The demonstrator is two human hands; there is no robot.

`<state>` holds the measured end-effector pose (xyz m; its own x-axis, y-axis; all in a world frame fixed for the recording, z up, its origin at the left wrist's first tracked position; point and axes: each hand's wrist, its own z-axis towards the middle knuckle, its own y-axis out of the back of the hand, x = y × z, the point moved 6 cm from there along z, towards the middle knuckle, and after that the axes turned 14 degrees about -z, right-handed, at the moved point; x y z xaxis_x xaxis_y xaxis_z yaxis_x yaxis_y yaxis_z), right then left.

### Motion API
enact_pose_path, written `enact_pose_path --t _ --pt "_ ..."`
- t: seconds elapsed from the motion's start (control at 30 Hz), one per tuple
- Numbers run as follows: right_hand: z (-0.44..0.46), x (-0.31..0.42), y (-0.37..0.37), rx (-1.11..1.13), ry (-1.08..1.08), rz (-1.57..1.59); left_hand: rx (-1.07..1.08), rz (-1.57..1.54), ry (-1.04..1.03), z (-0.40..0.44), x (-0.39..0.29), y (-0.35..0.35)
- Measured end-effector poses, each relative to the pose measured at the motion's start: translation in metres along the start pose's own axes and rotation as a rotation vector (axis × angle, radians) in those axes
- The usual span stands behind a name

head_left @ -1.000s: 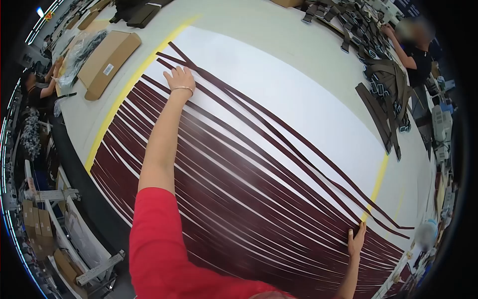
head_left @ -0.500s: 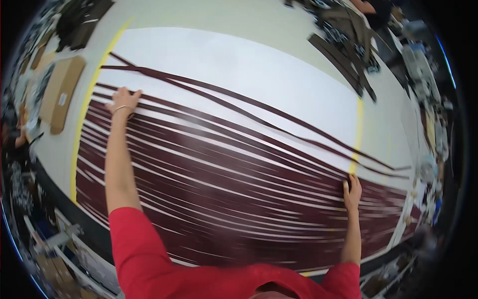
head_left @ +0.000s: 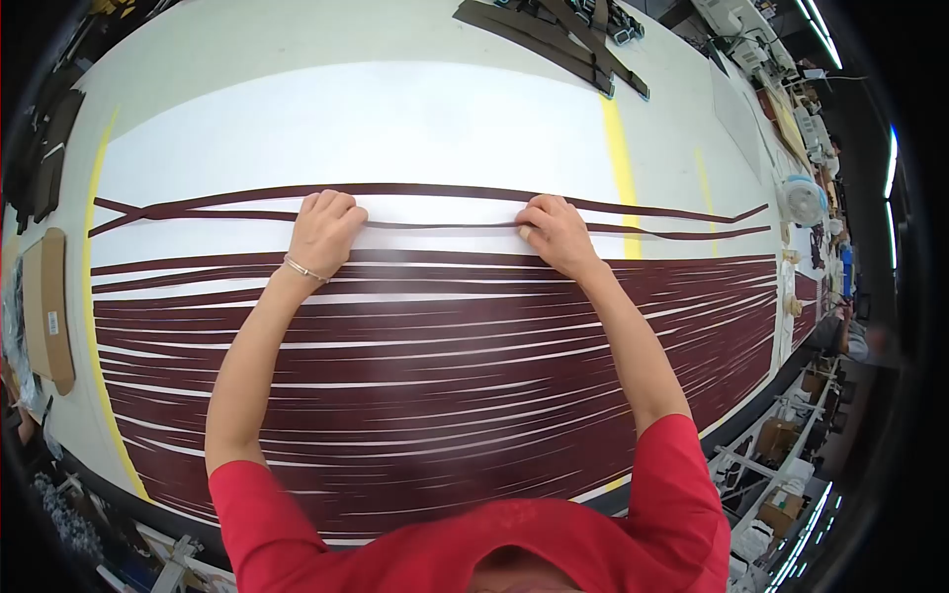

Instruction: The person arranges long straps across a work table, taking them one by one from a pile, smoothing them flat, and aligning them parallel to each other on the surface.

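Note:
Both of my hands pinch one narrow maroon fabric strip (head_left: 442,226), which runs taut between them. My left hand (head_left: 327,232), with a thin bracelet at the wrist, is closed on it left of the middle. Farther right, my right hand (head_left: 558,235) grips the same strip with thumb and bent fingers. Just beyond lies another maroon strip (head_left: 425,189), and the two cross near their left ends. On my side, many maroon strips (head_left: 435,341) lie side by side over the white sheet (head_left: 356,119), with thin white gaps between them.
Yellow tape lines (head_left: 620,148) mark the table at left and right. Dark straps with buckles (head_left: 554,40) lie at the far side. A cardboard box (head_left: 49,311) and dark fabric pieces (head_left: 54,153) are at the left edge. Machines (head_left: 736,25) stand at the far right.
My hands have come from far apart near the strip ends toward the middle and have closed on a strip. The camera view has turned, so the strips now run nearly level.

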<state>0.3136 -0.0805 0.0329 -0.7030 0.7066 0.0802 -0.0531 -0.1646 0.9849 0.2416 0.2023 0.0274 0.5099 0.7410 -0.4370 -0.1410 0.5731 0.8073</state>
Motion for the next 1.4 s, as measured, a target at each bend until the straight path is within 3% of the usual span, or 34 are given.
enact_pose_path --t 0.1,0.13,0.17,0.27,0.5,0.57,0.7,0.73,0.87,1.0,1.2,1.4 --pt "0.003 -0.018 -0.011 0.317 -0.288 0.391 0.160 -0.283 0.308 0.006 0.020 -0.006" --pt "0.005 -0.018 -0.012 0.354 -0.298 0.590 0.179 -0.492 0.529 0.007 0.024 -0.001" --pt "0.002 -0.021 -0.012 0.479 -0.373 0.649 0.220 -0.560 0.592 0.005 0.028 -0.002" --pt "0.004 -0.024 -0.011 0.553 -0.410 0.664 0.316 -0.701 0.719 0.002 0.034 -0.007" --pt "0.008 -0.022 -0.017 0.515 -0.427 0.705 0.315 -0.677 0.694 0.000 0.041 -0.011" --pt "0.008 -0.022 -0.020 0.489 -0.403 0.615 0.268 -0.668 0.684 0.003 0.035 -0.007" --pt "0.014 -0.011 -0.013 0.545 -0.294 0.161 0.161 -0.210 0.379 0.003 0.018 -0.005" --pt "0.021 -0.004 -0.005 0.488 -0.226 0.006 0.144 -0.173 0.331 0.003 0.015 -0.004" --pt "0.045 0.011 0.000 0.071 -0.178 0.112 0.107 -0.097 0.325 0.002 0.011 0.002" --pt "0.066 0.016 -0.019 0.282 -0.155 0.076 0.035 0.054 0.272 0.004 0.007 0.009" --pt "0.038 0.050 -0.013 0.026 0.201 -0.309 0.160 0.201 0.201 -0.012 0.006 -0.007" --pt "0.022 0.061 -0.008 -0.147 0.230 -0.310 0.046 0.378 0.076 -0.010 -0.005 -0.002"
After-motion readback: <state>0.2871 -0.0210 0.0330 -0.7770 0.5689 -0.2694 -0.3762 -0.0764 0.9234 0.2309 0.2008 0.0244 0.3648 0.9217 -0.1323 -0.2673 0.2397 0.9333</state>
